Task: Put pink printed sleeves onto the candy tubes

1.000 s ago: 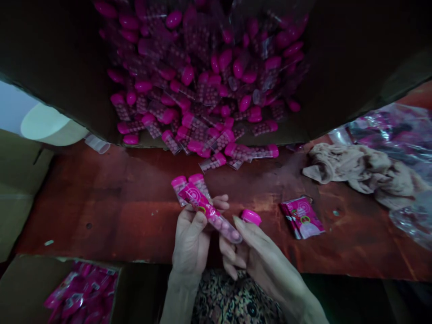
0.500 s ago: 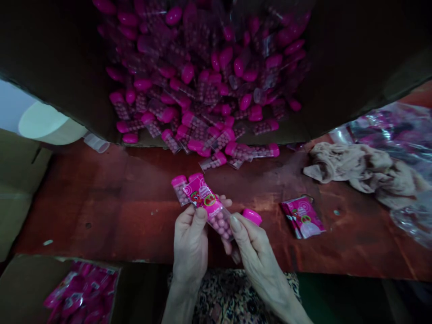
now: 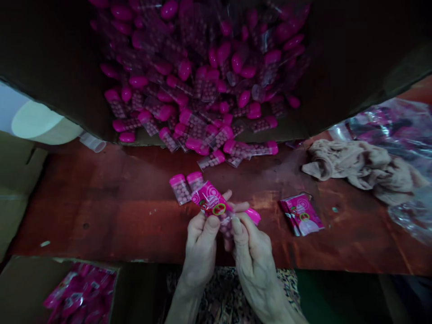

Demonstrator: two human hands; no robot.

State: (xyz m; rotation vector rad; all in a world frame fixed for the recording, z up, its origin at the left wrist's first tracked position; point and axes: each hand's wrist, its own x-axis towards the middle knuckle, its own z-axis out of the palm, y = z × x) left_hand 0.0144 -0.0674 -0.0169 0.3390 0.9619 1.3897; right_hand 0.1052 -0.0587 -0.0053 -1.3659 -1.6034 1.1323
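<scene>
Both hands meet over the front edge of the red-brown table. My left hand (image 3: 202, 245) pinches a pink printed wrapper (image 3: 211, 200) between thumb and fingers. My right hand (image 3: 254, 252) has its thumb and finger on the lower end of the same piece, where a clear container of pink balls (image 3: 226, 225) shows under the wrapper. A pink cap (image 3: 253, 216) sticks out behind my right hand; what it belongs to is hidden. Just beyond my left hand lie two capped containers, one (image 3: 180, 190) fully visible and one (image 3: 195, 180) partly behind the wrapper.
A large cardboard box (image 3: 337, 103) full of pink-capped containers lies open at the back. On the table (image 3: 111, 216), flat wrappers (image 3: 301, 214) and a crumpled cloth (image 3: 357, 166) are at the right. A white tub (image 3: 47, 123) stands left; a box of wrapped packs (image 3: 81, 292) is below left.
The wrapper and both hands have shifted slightly right and down, with the wrapper now covering more of the balls. The second capped container on the table is less hidden.
</scene>
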